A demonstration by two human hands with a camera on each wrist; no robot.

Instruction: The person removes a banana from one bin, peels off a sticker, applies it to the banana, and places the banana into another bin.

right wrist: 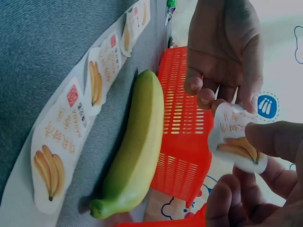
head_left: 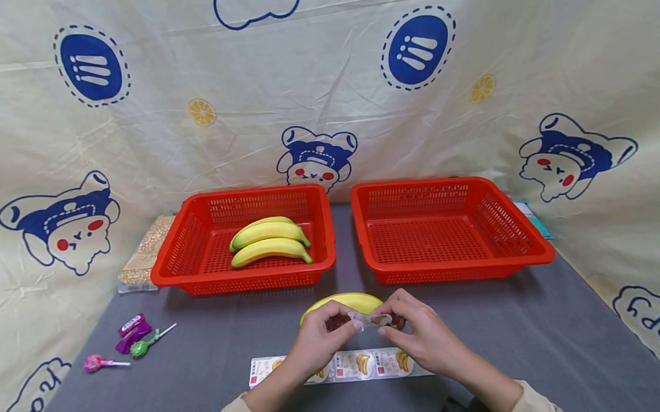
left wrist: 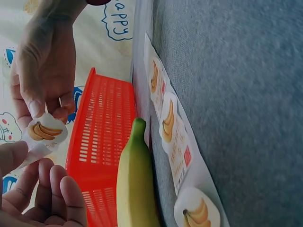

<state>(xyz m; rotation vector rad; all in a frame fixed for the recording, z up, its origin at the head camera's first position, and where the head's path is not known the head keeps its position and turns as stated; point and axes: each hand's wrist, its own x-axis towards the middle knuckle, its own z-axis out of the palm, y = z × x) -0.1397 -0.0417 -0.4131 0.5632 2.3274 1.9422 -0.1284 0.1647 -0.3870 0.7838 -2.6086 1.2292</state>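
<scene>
Between both hands is a small banana-printed sticker (head_left: 373,319), held up over the table. My left hand (head_left: 325,339) pinches its left end between thumb and finger; my right hand (head_left: 424,336) pinches the right end. In the right wrist view the sticker (right wrist: 236,139) looks bent, its banana picture facing out. Just behind the hands lies a yellow banana (head_left: 348,300) with a greenish tip, partly covered by them in the head view. Under the wrists stretches a white strip of banana stickers (head_left: 349,366), partly hidden by the forearms.
At the back left stands a red basket (head_left: 245,282) with several bananas (head_left: 271,250) in it. Another red basket (head_left: 458,273) is at the back right. Lollipops (head_left: 140,348) and purple-wrapped sweets (head_left: 132,337) lie left, near a bag of grains (head_left: 146,255).
</scene>
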